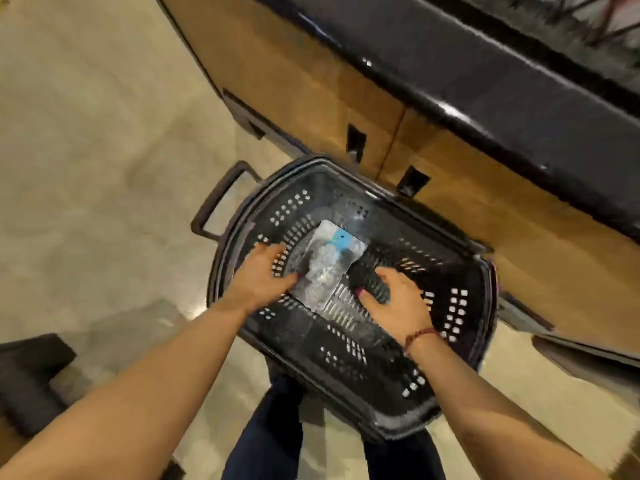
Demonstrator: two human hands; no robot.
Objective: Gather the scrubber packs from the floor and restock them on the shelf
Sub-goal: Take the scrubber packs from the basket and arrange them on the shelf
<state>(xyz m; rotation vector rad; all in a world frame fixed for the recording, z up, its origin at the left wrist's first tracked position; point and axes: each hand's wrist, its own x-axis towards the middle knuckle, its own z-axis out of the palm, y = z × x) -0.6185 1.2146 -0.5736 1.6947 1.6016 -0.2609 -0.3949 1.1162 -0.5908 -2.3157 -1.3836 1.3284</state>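
Note:
A clear scrubber pack with a blue label and silvery scrubbers lies inside a black perforated shopping basket on the floor. My left hand reaches into the basket with fingers spread, its thumb touching the pack's left edge. My right hand is inside the basket to the right of the pack, fingers apart over the basket bottom, holding nothing. The frame is blurred by motion.
The basket's handle sticks out to the left. A wooden shelf base with a dark ledge runs along behind the basket. Beige floor spreads to the left. A dark object sits at lower left. My legs are below the basket.

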